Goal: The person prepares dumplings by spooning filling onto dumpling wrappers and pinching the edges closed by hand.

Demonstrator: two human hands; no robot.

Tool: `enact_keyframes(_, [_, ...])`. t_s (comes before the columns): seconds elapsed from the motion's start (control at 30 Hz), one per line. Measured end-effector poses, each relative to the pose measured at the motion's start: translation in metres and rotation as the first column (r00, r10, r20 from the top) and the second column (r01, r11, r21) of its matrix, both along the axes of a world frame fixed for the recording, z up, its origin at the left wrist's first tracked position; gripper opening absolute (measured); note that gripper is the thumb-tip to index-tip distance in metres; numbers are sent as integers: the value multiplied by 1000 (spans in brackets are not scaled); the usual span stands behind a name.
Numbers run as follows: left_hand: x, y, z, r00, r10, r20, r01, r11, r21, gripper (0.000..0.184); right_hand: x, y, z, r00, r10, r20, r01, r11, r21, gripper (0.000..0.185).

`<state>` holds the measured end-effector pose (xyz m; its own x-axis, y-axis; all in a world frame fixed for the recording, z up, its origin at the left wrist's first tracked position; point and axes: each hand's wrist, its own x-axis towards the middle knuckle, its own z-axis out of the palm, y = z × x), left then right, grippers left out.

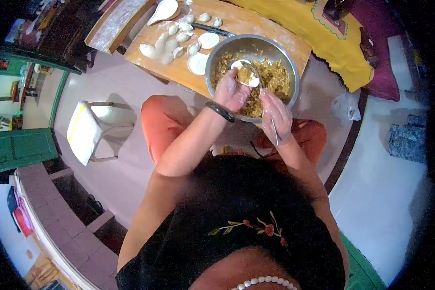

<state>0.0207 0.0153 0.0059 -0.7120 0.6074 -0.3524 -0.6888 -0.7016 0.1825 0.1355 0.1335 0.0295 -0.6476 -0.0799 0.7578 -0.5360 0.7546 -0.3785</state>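
Fingers, left hand (233, 92): half-open under wrapper (252, 81) | right hand (277, 115): closed on spoon (276, 131) | wrapper above bowl (295, 72)

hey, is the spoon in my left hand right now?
No, your right hand holds the spoon, while your left hand holds a wrapper with filling on it.
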Motion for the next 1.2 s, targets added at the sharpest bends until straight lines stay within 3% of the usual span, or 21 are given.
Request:
enact_keyframes(0.1, [3, 2, 13, 999, 12, 47, -10, 999, -46, 38, -3, 1, 6, 1000, -9, -14, 10, 999, 33, 24])
enact_keyframes(0.2, [6, 1, 21, 998, 8, 64, 0, 993, -119, 37, -4, -2, -5, 999, 6, -47, -19, 962, -273, 22])
enact_keyframes(0.33, [2, 0, 15, 998, -35, 47, 38, 998, -50, 36, 0, 8, 4, 972, 82, 219, 93, 722, -685, 26])
enact_keyframes(0.47, [1, -8, 15, 996, -72, 46, 75, 995, -61, 35, 7, 13, 4, 948, 195, 250, 47, 695, -718, 26])
enact_keyframes(0.77, [1, -6, 6, 997, -75, -31, 73, 996, -49, 32, 1, 8, 3, 907, 256, 334, 133, 579, -805, 24])
enact_keyframes(1.07, [9, 1, 6, 998, 22, -61, -27, 997, -75, 29, -12, 5, 5, 903, 157, 400, 281, 488, -826, 22])
enact_keyframes(1.2, [5, 2, -1, 996, 27, -86, -36, 994, -104, 29, -15, 6, 9, 894, 118, 433, 308, 541, -782, 21])
